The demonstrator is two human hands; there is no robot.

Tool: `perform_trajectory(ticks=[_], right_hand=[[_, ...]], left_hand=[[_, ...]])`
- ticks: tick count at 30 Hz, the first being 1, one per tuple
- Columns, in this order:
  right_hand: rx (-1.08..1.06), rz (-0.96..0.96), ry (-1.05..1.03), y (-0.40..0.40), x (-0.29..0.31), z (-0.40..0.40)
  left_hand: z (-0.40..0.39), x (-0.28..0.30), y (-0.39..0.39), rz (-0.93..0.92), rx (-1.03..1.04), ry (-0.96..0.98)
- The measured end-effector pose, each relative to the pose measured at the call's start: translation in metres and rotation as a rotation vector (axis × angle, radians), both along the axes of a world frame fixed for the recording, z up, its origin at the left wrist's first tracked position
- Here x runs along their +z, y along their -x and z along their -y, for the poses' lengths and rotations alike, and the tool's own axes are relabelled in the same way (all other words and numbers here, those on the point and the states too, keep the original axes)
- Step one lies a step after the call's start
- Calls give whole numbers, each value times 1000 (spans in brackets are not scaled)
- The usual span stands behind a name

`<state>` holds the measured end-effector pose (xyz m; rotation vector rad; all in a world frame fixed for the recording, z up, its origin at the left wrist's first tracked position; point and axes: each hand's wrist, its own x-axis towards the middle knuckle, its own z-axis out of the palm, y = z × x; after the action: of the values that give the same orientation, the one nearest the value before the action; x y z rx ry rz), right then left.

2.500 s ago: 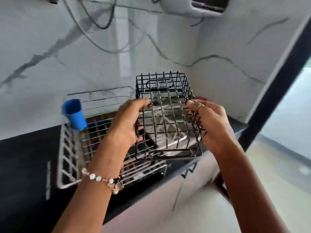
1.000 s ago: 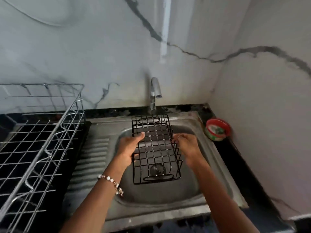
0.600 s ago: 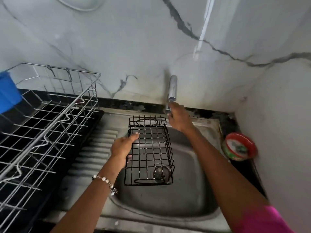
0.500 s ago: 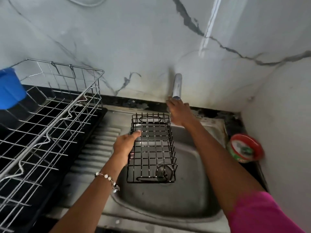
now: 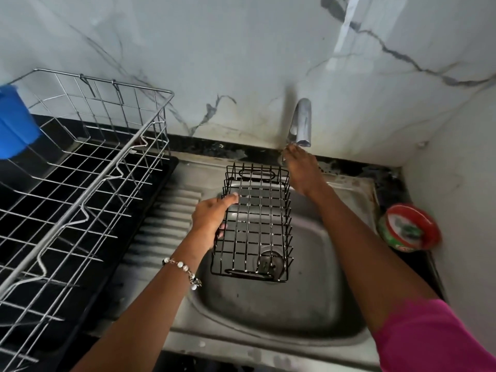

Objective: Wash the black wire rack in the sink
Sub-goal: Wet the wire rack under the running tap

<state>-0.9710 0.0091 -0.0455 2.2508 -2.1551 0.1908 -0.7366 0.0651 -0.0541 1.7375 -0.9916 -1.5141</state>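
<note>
The black wire rack [image 5: 255, 224] hangs over the steel sink [image 5: 268, 304], its open side up, above the drain. My left hand [image 5: 212, 218] grips the rack's left rim, thumb over the top wire. My right hand [image 5: 302, 170] reaches past the rack's far right corner to the base of the chrome tap [image 5: 302, 124] at the back wall. Its fingertips are at the tap's base, partly hidden, and the grip there is unclear. No water is seen running.
A large silver dish rack [image 5: 80, 183] on a black tray fills the counter at left, with a blue cup [image 5: 16, 124] hooked on its far corner. A red and green round tub [image 5: 410, 229] sits at the sink's right, by the side wall.
The rack was carried from the dish rack to the sink in both hands. My right hand then let go and reached to the tap, where it stays; my left hand still holds the rack.
</note>
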Motion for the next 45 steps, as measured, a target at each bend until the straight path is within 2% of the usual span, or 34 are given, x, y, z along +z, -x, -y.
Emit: perform_trajectory(ticks=[2,4,9,13,17,21,25,28,30,32,36,39,41,45], right_hand=[[-19,226,19,-2,6,2],[-41,355,-18,-2,13,4],[-43,412,-129,-18,24,8],[-60,467,-328,-38,27,11],[-119,628,-466,-33,25,14],[-250,952,-471,-24,32,7],[-313,1117,-406,-13,51,-7],[-379,1387,-379,-4,66,-23],[-394,1578,-400,-1,74,-35],[-380,1678,-452,-4,81,-43],[-303,1731,-556,-11,88,-52],[-371,1794,-476,-10,89,-50],[-443,1787,-396,-7,87,-48],[-403,1731,-496,-2,86,-49]], left_hand=[[0,0,-2,-15,6,-6],[1,1,-5,-25,13,-8],[3,0,-11,-8,9,1],[5,-2,-14,22,2,3],[6,-6,-16,29,5,-10],[5,-9,-14,17,-10,-37],[3,-13,-6,27,-38,-55],[0,-13,1,34,-55,-51],[-2,-13,7,53,-78,-34],[-4,-13,14,76,-125,-2],[-4,-11,27,168,-257,63],[0,-2,37,299,-413,143],[0,6,43,387,-548,203],[5,9,53,549,-754,334]])
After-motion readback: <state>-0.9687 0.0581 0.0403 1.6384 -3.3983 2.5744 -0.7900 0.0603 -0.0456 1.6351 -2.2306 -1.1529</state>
